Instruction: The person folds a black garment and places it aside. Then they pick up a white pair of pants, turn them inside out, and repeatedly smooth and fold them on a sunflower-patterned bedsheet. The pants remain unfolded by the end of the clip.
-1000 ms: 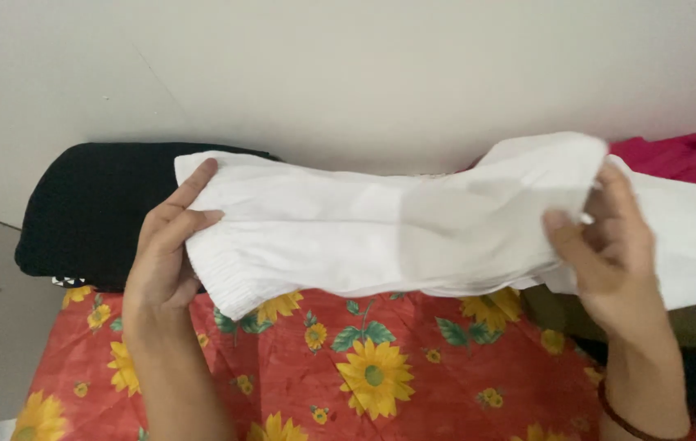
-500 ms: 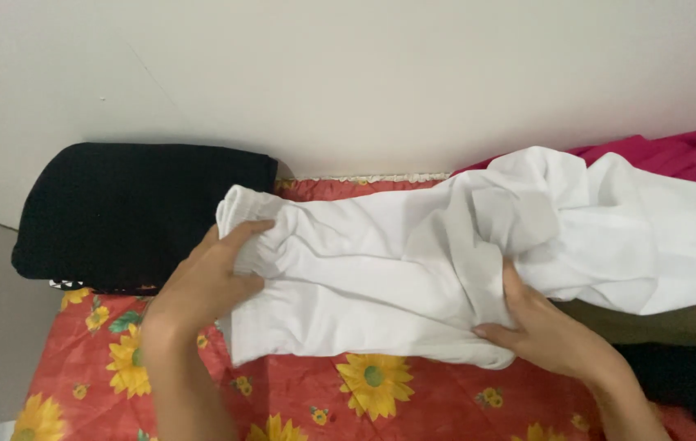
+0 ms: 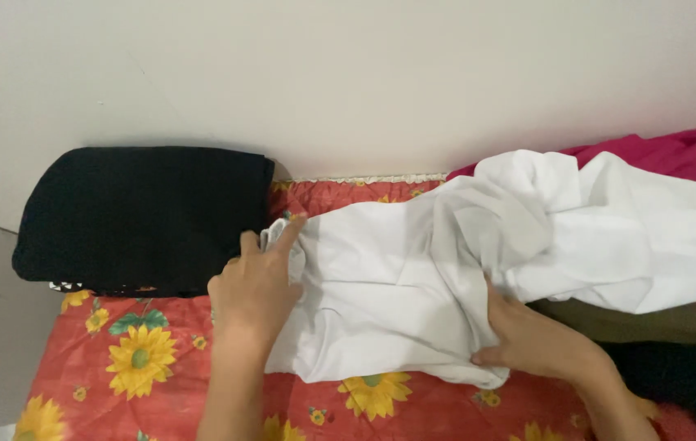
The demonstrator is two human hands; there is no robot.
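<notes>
A white garment (image 3: 413, 278) lies spread across a red sheet printed with sunflowers (image 3: 136, 359), which covers what looks like a bed or mattress pushed against a pale wall (image 3: 348, 73). The cloth is thin and rumpled, its left part laid fairly flat on the sheet while its right part bunches up in loose folds and trails toward the right edge of the view.

The left hand (image 3: 256, 287) rests on the garment's left end, palm down, its fingers (image 3: 287, 233) drawn together around a gathered edge of the fabric, pinning it to the sheet; this hold keeps that end from sliding. The right hand (image 3: 532, 336) lies at the lower edge near the middle of the garment, its fingers tucked under or into the fold of cloth, so whether they are pinched shut on the fabric cannot be told; the hand presses the cloth down there, which holds the crease in place.

Just left of the left hand, touching the garment's end, sits a folded black garment (image 3: 140, 216) in a neat block against the wall. Behind the white cloth at the far right lies a crumpled magenta cloth (image 3: 675, 151). Under the white folds at the lower right, dark fabric (image 3: 683, 376) shows beside an olive strip.
</notes>
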